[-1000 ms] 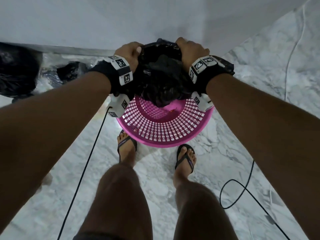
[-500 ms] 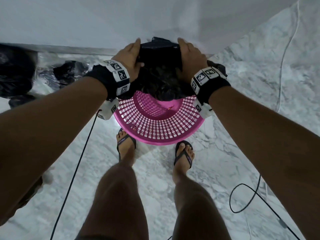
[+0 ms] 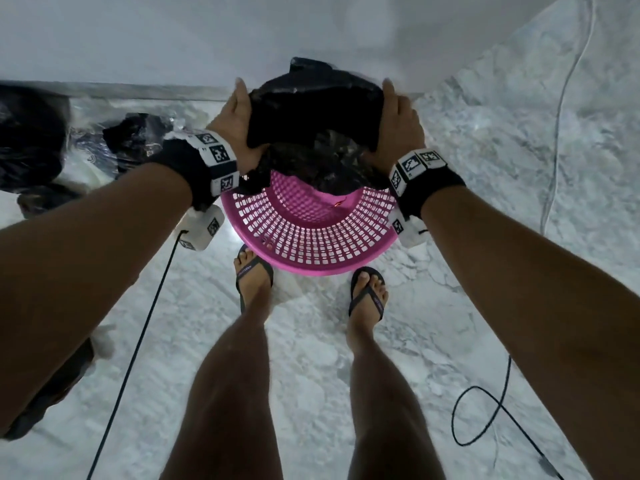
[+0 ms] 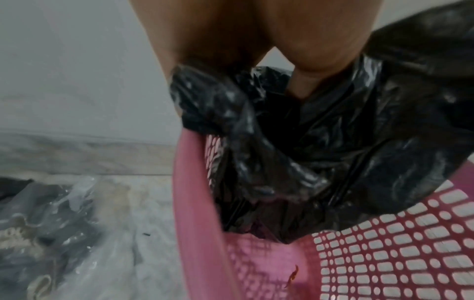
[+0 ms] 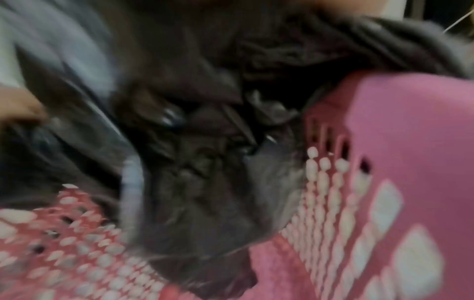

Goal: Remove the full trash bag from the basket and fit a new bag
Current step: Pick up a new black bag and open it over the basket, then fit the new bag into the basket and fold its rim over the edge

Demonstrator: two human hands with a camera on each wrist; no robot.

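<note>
Compared with a second ago, the hands have drawn well apart, and the mouth of the black bag (image 3: 313, 109) that was bunched between them is now pulled wide across the far side of the pink basket (image 3: 311, 233). That tells me the new liner is being opened out to go over the rim, so the fitting step is under way rather than done.

The marble floor (image 3: 311, 368) runs under everything, meeting a pale wall at the back. Off to the left on that floor sits a heap of dark bags and clear plastic (image 3: 131, 140); whether the full bag is among them I cannot tell from here. The basket stands just in front of the person's sandalled feet (image 3: 254, 275), its near wall still bare lattice, with the bag's body hanging down inside the far half, as the left wrist view shows (image 4: 295, 162).

The left hand (image 3: 239, 128) has its fingers stretched along the outside of the bag's edge, with the thumb tucked against the plastic, pinching the film. The right hand (image 3: 398, 128) mirrors it on the other side; how its thumb lies is hidden, and its wrist view is blurred.

A small orange scrap (image 4: 292, 278) lies on the basket's floor. To my eye the near rim still needs covering.
</note>
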